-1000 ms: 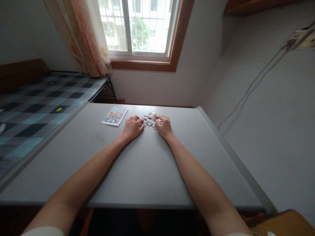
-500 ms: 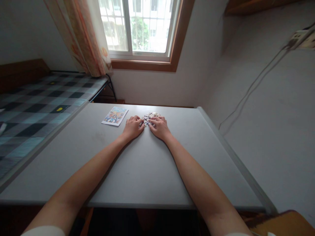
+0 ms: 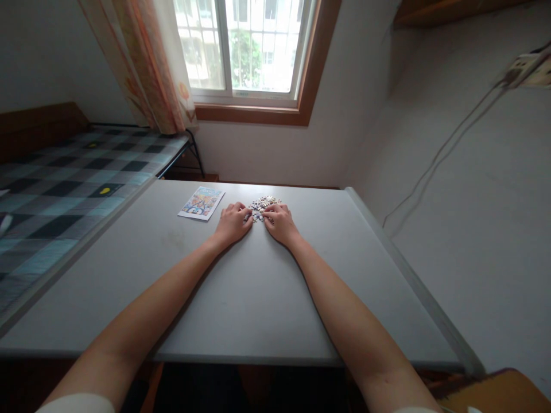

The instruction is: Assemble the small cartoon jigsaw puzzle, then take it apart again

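A small heap of jigsaw puzzle pieces [image 3: 263, 203] lies on the white table [image 3: 249, 310], between my two hands. My left hand [image 3: 233, 221] rests at the heap's left side, fingers curved over its edge and the thumb held apart. At the right side my right hand [image 3: 280, 222] has its index finger and thumb drawn close together over the near pieces. Whatever may be between those fingertips is too small to make out. A colourful printed picture sheet [image 3: 201, 203] lies flat to the left of my left hand.
A bed with a checked cover [image 3: 86, 172] stands along the table's left side. Beyond the far edge are a curtain [image 3: 150, 69] and a window [image 3: 258, 57]. A cable [image 3: 439, 152] hangs down the right wall from a power socket [image 3: 520, 67].
My right hand's fingertips have drawn back slightly to the right and closer together, leaving more of the heap's middle visible. My left hand has barely moved.
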Tool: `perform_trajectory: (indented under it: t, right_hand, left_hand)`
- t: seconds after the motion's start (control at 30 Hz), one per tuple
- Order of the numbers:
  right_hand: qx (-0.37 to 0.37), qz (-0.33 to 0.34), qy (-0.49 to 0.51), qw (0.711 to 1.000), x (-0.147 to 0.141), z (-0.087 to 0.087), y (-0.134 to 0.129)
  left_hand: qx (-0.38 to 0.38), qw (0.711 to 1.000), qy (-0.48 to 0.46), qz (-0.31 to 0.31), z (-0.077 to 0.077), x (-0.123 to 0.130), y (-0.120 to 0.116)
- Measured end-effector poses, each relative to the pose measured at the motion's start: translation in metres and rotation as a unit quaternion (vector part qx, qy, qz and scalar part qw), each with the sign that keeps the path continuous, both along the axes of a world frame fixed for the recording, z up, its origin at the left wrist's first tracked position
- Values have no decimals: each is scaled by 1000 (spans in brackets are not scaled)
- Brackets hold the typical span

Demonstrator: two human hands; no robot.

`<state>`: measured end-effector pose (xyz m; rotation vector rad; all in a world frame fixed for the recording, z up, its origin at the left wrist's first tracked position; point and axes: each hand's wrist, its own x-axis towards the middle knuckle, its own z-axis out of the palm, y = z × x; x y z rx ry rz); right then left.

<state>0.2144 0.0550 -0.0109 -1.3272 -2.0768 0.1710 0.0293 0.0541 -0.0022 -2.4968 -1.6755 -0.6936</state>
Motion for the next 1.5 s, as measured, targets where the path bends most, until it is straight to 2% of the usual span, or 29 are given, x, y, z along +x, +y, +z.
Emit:
perform_trajectory:
  t: [0.1, 0.23, 0.37, 0.47, 0.67, 0.73, 0.9, 1.03, 1.17, 1.3, 1.5]
  right_hand:
    - [2, -8, 67, 998, 1, 2, 2]
    - [19, -107, 147, 983, 5, 6, 5]
    - [0, -217, 163, 962, 9, 3, 7]
    - [-10, -243, 155, 958, 11, -2, 8]
    - [-23, -222, 108, 969, 9, -3, 6]
    - [-18, -188, 91, 978, 7, -1, 5]
    - [1, -55, 33, 998, 1, 2, 0]
    - [1, -2, -38, 999, -2, 3, -5]
    - [-16, 4, -86, 996, -3, 4, -7]
    - [-17, -5, -80, 997, -4, 3, -7]
    - [-9, -51, 37, 998, -2, 1, -1]
  left_hand:
    - [2, 1000, -2, -3, 0, 0, 0]
    - [3, 1000, 0, -8, -1, -1, 0]
    - [4, 1000, -1, -11, -1, -1, 1]
    - [4, 1000, -2, -11, 0, -1, 1]
    - [4, 1000, -2, -9, 1, 0, 0]
    - [5, 1000, -2, -9, 1, 0, -1]
    - [4, 1000, 1, -4, 0, 0, -1]
    - [10, 1000, 2, -6, -1, 0, 0]
    - [5, 1000, 3, -5, 0, 0, 0]
    - [-3, 1000, 7, 0, 0, 0, 0]
    - [4, 1000, 1, -7, 0, -1, 0]
